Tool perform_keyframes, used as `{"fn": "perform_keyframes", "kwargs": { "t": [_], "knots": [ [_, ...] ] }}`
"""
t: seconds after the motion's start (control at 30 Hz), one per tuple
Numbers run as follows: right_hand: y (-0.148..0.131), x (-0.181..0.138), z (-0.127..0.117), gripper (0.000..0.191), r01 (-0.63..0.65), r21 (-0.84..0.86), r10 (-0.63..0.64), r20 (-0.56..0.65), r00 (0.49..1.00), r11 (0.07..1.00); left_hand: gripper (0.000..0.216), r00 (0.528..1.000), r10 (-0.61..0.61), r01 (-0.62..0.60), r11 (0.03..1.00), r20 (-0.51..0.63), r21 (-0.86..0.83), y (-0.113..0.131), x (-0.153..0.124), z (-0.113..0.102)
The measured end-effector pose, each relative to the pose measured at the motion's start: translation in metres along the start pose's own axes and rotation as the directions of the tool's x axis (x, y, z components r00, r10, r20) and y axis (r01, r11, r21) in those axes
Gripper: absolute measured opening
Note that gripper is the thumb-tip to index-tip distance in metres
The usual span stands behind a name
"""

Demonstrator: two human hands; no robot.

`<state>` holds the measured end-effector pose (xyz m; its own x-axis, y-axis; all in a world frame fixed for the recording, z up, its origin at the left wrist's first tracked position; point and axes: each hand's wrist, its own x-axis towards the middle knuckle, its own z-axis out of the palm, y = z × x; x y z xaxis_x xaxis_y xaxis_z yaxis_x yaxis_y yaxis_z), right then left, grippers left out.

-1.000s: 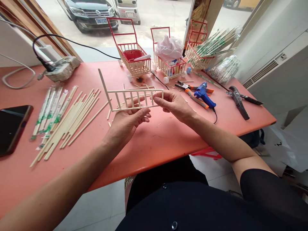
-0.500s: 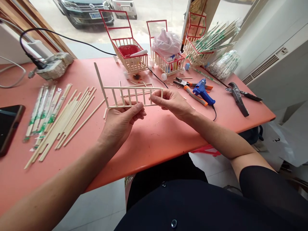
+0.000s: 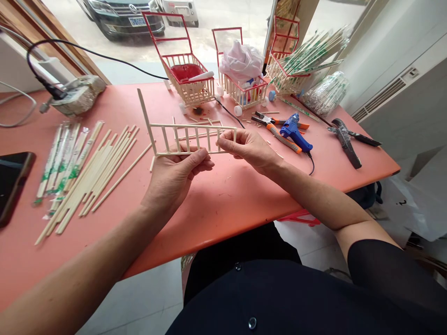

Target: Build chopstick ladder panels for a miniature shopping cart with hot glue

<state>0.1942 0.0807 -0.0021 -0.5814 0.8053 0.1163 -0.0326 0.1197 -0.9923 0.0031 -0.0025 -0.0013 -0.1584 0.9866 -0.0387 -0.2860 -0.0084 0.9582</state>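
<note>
Both hands hold a ladder-like frame of pale chopstick pieces [image 3: 174, 135] above the pink table [image 3: 223, 200]. My left hand [image 3: 174, 179] grips its lower rail from beneath, fingers curled over the rail. My right hand [image 3: 249, 149] pinches the frame's right end between thumb and fingers. One long stick of the frame juts up and to the left. A few loose cut sticks [image 3: 199, 123] lie on the table just behind the frame.
A pile of chopsticks [image 3: 84, 172] lies at left, a phone [image 3: 12, 184] at the left edge. Behind stand three small stick carts [image 3: 190, 86]. A blue glue gun [image 3: 295, 135], orange pliers [image 3: 275, 132] and black cutters [image 3: 347, 144] lie at right.
Over the second the view shifted a little, so the table sits lower left in frame. Both hands kept their hold on the frame; it barely moved in the last half second.
</note>
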Motion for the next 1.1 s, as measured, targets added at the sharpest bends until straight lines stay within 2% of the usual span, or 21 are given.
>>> {"fn": "perform_keyframes", "kwargs": {
  "t": [0.47,0.6,0.7,0.8,1.0,1.1],
  "knots": [
    [-0.003,-0.001,-0.001,0.071,-0.009,-0.002,0.009,-0.014,1.0,1.0,0.035,1.0,-0.022,0.022,1.0,0.0,0.019,0.0,0.001,-0.002],
    [-0.007,-0.003,-0.006,0.068,0.018,0.023,-0.016,-0.081,0.997,1.0,0.041,0.999,-0.038,0.038,0.999,-0.002,-0.016,0.0,0.002,-0.003],
    [-0.008,-0.004,-0.009,0.064,-0.016,0.009,0.017,-0.144,0.989,1.0,0.043,0.999,-0.04,0.04,0.999,-0.002,-0.016,-0.002,0.004,-0.004],
    [-0.007,-0.004,-0.01,0.061,-0.044,-0.036,0.038,-0.154,0.987,0.998,0.042,0.999,-0.045,0.045,0.999,-0.003,0.001,-0.003,0.004,-0.005],
    [-0.004,-0.001,-0.018,0.058,0.006,-0.08,-0.021,-0.188,0.982,0.997,0.038,0.998,-0.056,0.054,0.997,0.037,0.051,0.002,0.0,-0.001],
    [-0.006,0.001,-0.03,0.053,-0.013,-0.084,-0.004,-0.199,0.98,0.996,0.034,1.0,-0.026,0.026,0.999,-0.002,0.037,0.005,0.004,-0.005]
  ]
}}
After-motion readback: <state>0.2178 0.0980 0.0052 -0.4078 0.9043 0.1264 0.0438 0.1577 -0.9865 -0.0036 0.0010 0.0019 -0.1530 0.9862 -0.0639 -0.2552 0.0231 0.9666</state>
